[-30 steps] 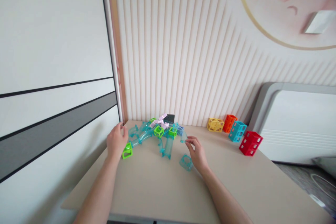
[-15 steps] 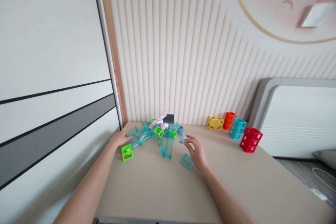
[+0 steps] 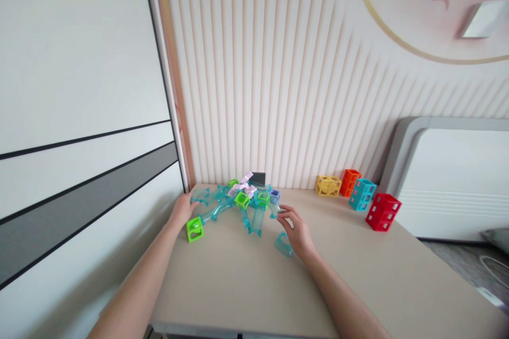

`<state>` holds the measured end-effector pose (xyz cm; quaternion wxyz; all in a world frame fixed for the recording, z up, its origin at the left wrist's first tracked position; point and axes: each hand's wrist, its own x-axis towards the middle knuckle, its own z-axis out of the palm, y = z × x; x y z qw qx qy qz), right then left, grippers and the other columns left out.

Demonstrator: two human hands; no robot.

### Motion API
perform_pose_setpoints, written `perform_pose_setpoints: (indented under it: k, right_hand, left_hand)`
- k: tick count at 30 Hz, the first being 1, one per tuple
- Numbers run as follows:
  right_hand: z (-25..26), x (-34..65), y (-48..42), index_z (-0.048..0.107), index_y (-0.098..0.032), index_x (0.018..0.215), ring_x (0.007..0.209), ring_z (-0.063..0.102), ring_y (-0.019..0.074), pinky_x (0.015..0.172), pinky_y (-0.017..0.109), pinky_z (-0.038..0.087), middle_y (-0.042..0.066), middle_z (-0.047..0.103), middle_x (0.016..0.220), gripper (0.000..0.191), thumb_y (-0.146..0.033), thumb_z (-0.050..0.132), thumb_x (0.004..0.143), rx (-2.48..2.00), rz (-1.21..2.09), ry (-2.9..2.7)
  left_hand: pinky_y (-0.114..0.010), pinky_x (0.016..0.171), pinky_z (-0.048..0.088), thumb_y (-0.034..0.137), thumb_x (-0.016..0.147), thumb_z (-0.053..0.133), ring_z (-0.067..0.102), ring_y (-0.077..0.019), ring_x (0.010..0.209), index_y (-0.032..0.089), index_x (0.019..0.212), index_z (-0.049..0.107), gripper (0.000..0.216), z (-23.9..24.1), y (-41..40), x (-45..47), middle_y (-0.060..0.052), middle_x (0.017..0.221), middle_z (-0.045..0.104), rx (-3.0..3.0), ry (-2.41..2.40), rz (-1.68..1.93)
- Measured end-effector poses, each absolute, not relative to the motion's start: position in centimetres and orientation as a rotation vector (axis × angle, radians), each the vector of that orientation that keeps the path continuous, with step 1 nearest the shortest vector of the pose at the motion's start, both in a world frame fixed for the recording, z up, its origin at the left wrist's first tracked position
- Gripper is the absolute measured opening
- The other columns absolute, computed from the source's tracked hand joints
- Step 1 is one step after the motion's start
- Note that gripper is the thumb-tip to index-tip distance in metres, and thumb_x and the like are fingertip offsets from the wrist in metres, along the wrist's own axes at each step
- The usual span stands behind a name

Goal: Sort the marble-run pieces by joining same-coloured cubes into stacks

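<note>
Near the left wall, my left hand (image 3: 183, 210) has its fingers closed at the outer end of a translucent teal track piece (image 3: 200, 196). My right hand (image 3: 297, 230) pinches a clear teal curved track piece (image 3: 274, 210) beside a small blue-violet cube (image 3: 274, 195). Between the hands, several teal tracks spread from a cluster with pale pink pieces (image 3: 247, 189) and green cube frames (image 3: 242, 200). A straight teal track (image 3: 257, 220) points toward me. Left of it, a larger green cube (image 3: 194, 229) sits at the end of a curved track (image 3: 214, 213).
A loose teal piece with a round hole (image 3: 283, 244) lies just below my right hand. Yellow (image 3: 328, 185), orange (image 3: 350, 183), blue (image 3: 362, 194) and red (image 3: 383, 212) block frames stand on the table's right. A dark box (image 3: 258, 178) is by the ribbed wall.
My left hand has drawn back slightly left, and its fingers now meet the outer end of the teal track piece. My right hand stays at the curved piece; the view has shifted slightly.
</note>
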<state>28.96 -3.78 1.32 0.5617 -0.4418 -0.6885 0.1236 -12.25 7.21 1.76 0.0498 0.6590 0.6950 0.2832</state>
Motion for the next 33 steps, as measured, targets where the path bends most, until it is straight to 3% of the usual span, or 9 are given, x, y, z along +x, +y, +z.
perform_pose_setpoints:
  k: [4,11,17,22,26,33]
  right_hand:
    - [1.3,28.9,-3.7,0.068,-0.023,0.082,0.095,0.071,0.0233,0.086,0.038,0.055,0.010,0.070,0.112,0.022,-0.040,0.060,0.092,-1.040,0.307,-1.623]
    - [1.4,28.9,-3.8,0.068,-0.023,0.082,0.093,0.071,0.0222,0.086,0.037,0.055,0.010,0.070,0.112,0.022,-0.041,0.060,0.092,-1.035,0.315,-1.620]
    - [1.5,28.9,-3.9,0.068,-0.023,0.082,0.092,0.071,0.0219,0.085,0.037,0.055,0.010,0.069,0.112,0.021,-0.039,0.060,0.093,-1.030,0.299,-1.625]
    - [1.5,28.9,-4.0,0.068,-0.023,0.082,0.091,0.071,0.0215,0.085,0.036,0.056,0.010,0.069,0.113,0.020,-0.038,0.059,0.093,-1.026,0.301,-1.647]
    - [1.6,28.8,-4.1,0.067,-0.023,0.083,0.092,0.071,0.0214,0.085,0.036,0.056,0.010,0.068,0.114,0.020,-0.037,0.058,0.094,-1.023,0.301,-1.656]
    - [1.8,28.8,-4.1,0.067,-0.023,0.084,0.092,0.071,0.0211,0.085,0.036,0.055,0.011,0.068,0.114,0.018,-0.033,0.057,0.094,-1.021,0.305,-1.668]
  left_hand:
    - [-0.038,0.096,0.051,0.026,0.078,0.067,0.068,-0.0290,0.108,0.014,0.119,0.064,0.043,2.1,7.6,-11.8,-0.014,0.113,0.071,1.989,2.015,1.101]
    - [-0.034,0.076,0.058,0.030,0.078,0.061,0.074,-0.0220,0.080,0.017,0.124,0.059,0.048,2.3,8.0,-11.2,-0.004,0.088,0.072,1.930,1.796,1.336]
    - [-0.034,0.081,0.056,0.019,0.073,0.055,0.067,-0.0204,0.090,0.020,0.114,0.061,0.041,3.3,7.6,-10.0,-0.005,0.099,0.068,2.011,1.717,1.418]
    - [-0.037,0.082,0.053,0.021,0.071,0.060,0.063,-0.0215,0.081,0.020,0.098,0.060,0.027,3.5,7.6,-9.1,-0.003,0.090,0.064,2.020,1.774,1.426]
    - [-0.039,0.087,0.051,0.013,0.068,0.057,0.062,-0.0234,0.086,0.022,0.088,0.056,0.022,3.2,7.7,-8.7,-0.003,0.087,0.062,2.002,1.809,1.450]
    - [-0.043,0.093,0.048,0.011,0.070,0.054,0.061,-0.0255,0.093,0.022,0.089,0.055,0.022,4.0,7.4,-8.2,-0.004,0.088,0.060,1.880,1.812,1.587]
